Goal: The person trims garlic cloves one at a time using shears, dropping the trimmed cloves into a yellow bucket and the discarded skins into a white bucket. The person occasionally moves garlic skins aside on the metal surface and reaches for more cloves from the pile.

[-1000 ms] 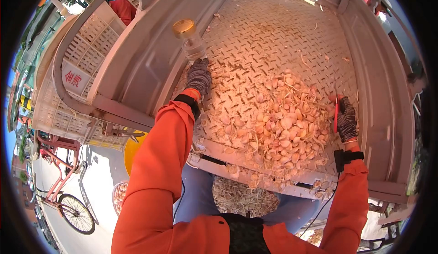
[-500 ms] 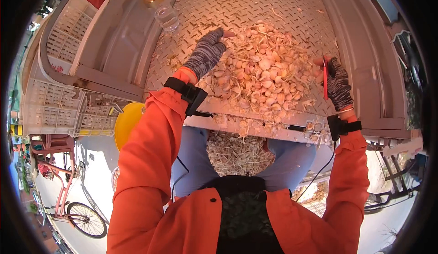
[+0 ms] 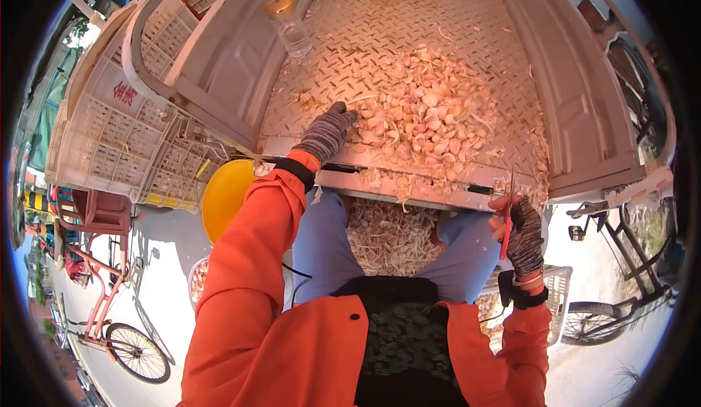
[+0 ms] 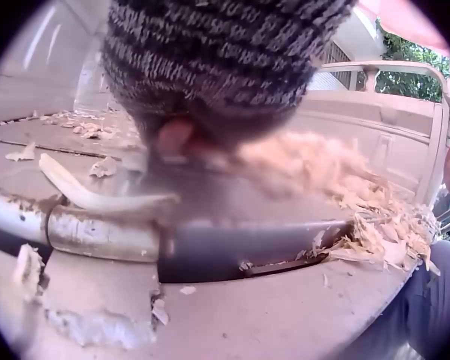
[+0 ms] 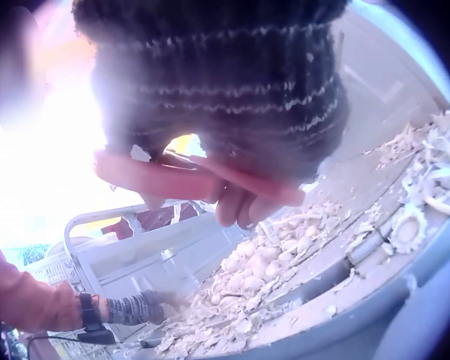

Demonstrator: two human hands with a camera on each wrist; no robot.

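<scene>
red scissors (image 3: 505, 240) gripped by right hand (image 3: 524, 237) | garlic cloves (image 3: 431, 107) heaped on metal bed (image 3: 365, 12), left hand (image 3: 326, 133) seen at heap's left side, grip can't be told | cloves probably light, firm, kinda papery-slick, best pinched round the fat middle

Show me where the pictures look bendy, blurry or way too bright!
Head view: lens distortion bows the cargo bed, the corners are black, and sunlight falls on the garlic cloves; left wrist view: the left hand is blurry at its fingertips; right wrist view: white glare swallows the upper left, and the red-handled scissors look soft.
</scene>
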